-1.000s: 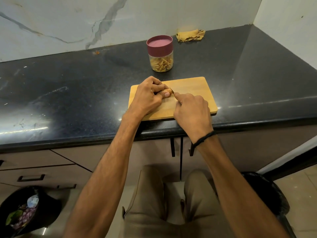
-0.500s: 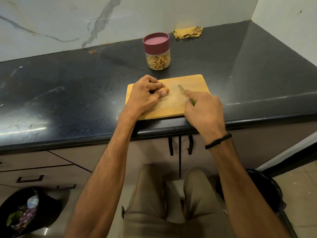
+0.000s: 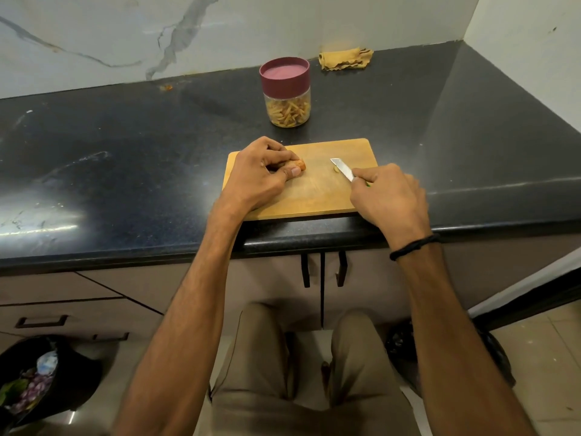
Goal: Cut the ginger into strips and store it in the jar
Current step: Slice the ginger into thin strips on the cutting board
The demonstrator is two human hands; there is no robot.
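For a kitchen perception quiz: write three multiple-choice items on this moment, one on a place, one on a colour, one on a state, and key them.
1. Where does the jar stand relative to the cutting board?
A. on it
B. behind it, on the counter
C. in front of it

2. What colour is the jar's lid?
A. green
B. white
C. maroon

3. What does the right hand hold?
A. the knife
B. nothing
C. the jar

Key: 1 B, a strip of bare counter shows between jar and board. 2 C, the lid is dark red above the clear body. 3 A, the hand grips the handle, with the blade out over the board.
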